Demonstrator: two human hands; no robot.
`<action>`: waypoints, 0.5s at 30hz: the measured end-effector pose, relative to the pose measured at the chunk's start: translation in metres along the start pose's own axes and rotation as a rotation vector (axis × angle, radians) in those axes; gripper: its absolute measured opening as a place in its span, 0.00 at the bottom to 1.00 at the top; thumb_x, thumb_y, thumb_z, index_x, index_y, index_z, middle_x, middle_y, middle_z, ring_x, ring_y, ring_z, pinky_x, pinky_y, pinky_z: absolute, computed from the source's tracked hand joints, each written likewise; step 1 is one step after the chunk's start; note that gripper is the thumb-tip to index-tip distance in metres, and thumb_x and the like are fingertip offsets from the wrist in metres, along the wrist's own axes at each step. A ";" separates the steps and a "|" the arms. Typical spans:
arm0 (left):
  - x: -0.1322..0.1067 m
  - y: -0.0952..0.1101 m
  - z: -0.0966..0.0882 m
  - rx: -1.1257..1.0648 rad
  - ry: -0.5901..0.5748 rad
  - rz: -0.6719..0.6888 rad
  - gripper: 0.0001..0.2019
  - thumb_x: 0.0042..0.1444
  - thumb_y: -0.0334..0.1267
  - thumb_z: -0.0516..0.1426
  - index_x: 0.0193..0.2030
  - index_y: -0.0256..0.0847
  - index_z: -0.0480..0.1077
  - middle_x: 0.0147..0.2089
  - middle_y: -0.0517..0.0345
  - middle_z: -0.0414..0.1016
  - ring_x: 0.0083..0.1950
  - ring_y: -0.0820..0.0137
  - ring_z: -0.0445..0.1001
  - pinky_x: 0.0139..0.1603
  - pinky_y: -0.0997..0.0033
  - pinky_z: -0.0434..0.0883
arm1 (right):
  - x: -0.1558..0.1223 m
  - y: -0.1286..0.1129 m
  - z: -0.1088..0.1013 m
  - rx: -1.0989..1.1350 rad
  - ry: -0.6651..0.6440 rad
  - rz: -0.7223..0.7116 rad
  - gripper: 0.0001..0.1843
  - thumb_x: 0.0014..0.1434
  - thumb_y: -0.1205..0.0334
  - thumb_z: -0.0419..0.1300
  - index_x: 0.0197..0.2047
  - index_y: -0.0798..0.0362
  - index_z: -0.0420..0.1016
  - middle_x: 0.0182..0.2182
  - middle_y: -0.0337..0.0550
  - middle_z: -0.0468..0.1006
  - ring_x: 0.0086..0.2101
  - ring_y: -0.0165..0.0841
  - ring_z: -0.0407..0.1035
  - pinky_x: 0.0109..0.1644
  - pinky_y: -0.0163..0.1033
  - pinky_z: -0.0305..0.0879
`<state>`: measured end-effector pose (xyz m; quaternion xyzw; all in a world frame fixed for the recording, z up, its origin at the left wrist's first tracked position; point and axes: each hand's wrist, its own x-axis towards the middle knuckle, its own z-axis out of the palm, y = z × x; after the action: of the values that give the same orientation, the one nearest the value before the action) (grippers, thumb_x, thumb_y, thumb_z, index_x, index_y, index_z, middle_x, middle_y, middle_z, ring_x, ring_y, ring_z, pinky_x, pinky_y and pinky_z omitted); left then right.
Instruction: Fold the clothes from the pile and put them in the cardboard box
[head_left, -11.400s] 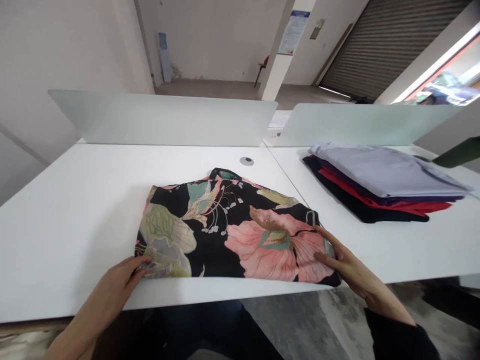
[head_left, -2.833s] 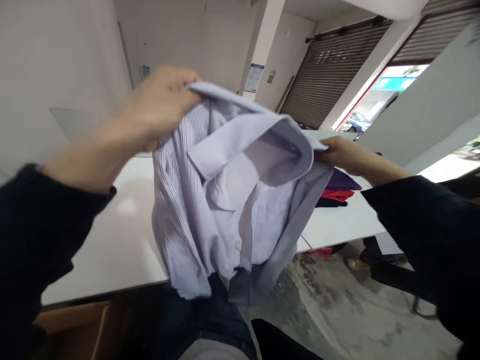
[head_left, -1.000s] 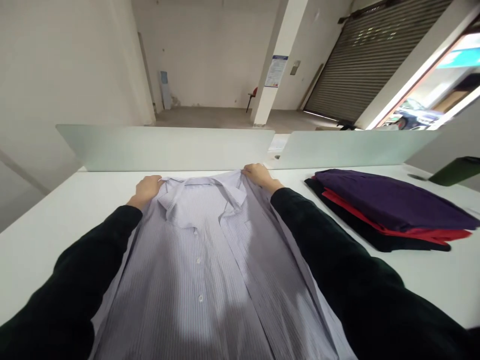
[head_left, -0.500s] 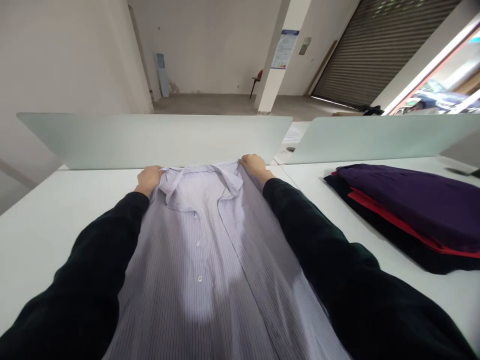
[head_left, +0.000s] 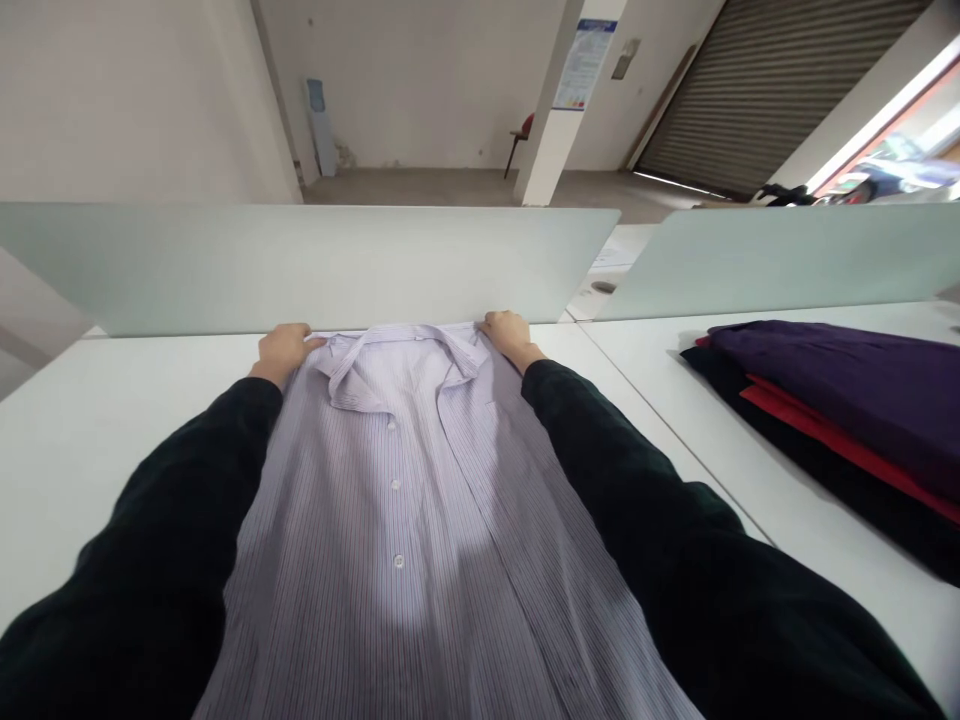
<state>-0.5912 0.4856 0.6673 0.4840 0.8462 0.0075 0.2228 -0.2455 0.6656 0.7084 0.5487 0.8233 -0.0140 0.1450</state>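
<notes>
1. Button-front shirt (head_left: 397,520) lies lengthwise on a desk (head_left: 112,420), collar farthest from the wearer of the camera.
2. Left hand (head_left: 283,352) and right hand (head_left: 507,333) rest at either side of the collar.
3. Stack of folded clothes (head_left: 832,400) sits right, on the adjoining desk (head_left: 825,530).
4. Frosted divider (head_left: 300,265) stands behind the shirt.
5. Beyond it, a pillar (head_left: 555,130) stands between a water dispenser (head_left: 321,128) on the left and a roller shutter (head_left: 772,90) on the right.

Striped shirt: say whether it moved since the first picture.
Yes, the shirt went left, off the clothes stack onto the desk, collar at the glass divider.
</notes>
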 end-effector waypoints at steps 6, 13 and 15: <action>-0.006 -0.051 -0.010 -0.217 -0.151 -0.043 0.33 0.46 0.60 0.56 0.53 0.37 0.70 0.52 0.44 0.76 0.47 0.57 0.76 0.44 0.67 0.71 | -0.015 0.031 -0.022 0.139 -0.090 0.024 0.22 0.61 0.54 0.60 0.53 0.61 0.76 0.48 0.58 0.78 0.48 0.42 0.73 0.51 0.38 0.67; -0.056 -0.064 -0.013 -0.167 -0.185 -0.098 0.20 0.49 0.51 0.56 0.41 0.37 0.74 0.40 0.47 0.79 0.38 0.59 0.76 0.34 0.67 0.71 | -0.057 0.065 -0.043 0.297 -0.228 0.141 0.12 0.56 0.62 0.63 0.42 0.60 0.79 0.32 0.49 0.81 0.28 0.31 0.75 0.29 0.31 0.70; -0.061 -0.061 -0.015 -0.079 -0.149 -0.062 0.13 0.51 0.44 0.55 0.35 0.37 0.75 0.37 0.48 0.79 0.41 0.57 0.76 0.40 0.65 0.71 | -0.061 0.064 -0.042 0.307 -0.212 0.165 0.08 0.57 0.66 0.60 0.38 0.60 0.79 0.31 0.48 0.81 0.27 0.29 0.74 0.29 0.30 0.69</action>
<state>-0.6208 0.4061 0.6891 0.4478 0.8408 -0.0017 0.3042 -0.1753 0.6439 0.7723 0.6254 0.7438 -0.1851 0.1462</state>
